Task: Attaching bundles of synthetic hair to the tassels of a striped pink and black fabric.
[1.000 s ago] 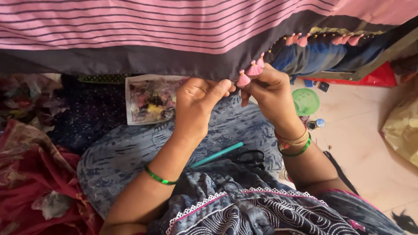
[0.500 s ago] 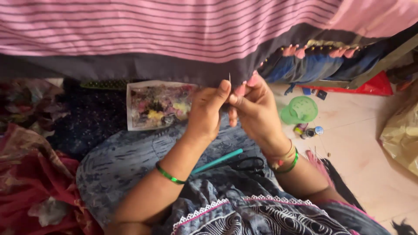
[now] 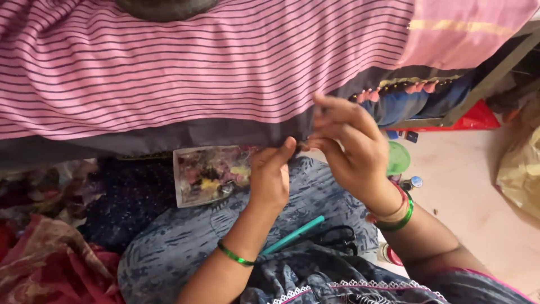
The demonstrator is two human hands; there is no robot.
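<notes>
A pink cloth with thin dark stripes and a dark grey border [image 3: 214,73] hangs across the top of the head view. My left hand [image 3: 271,177] pinches the lower edge of that border from below. My right hand [image 3: 349,147] is right beside it, fingers closed on the same edge; whether it holds a needle or thread I cannot tell. A row of small pink tassels [image 3: 399,89] runs along the border to the right of my hands. Both wrists wear green bangles.
On my blue patterned lap lie a teal pen-like tool [image 3: 293,235] and black scissors [image 3: 336,236]. A clear bag of mixed coloured bits [image 3: 209,173] sits behind my left hand. A green lid [image 3: 398,159], small bottles, red cloth at left and a tan bag at right lie around.
The view has shifted so the cloth fills more of the frame. Both hands stay together at the border edge, now on the plain part left of the tassels, the right hand raised a little.
</notes>
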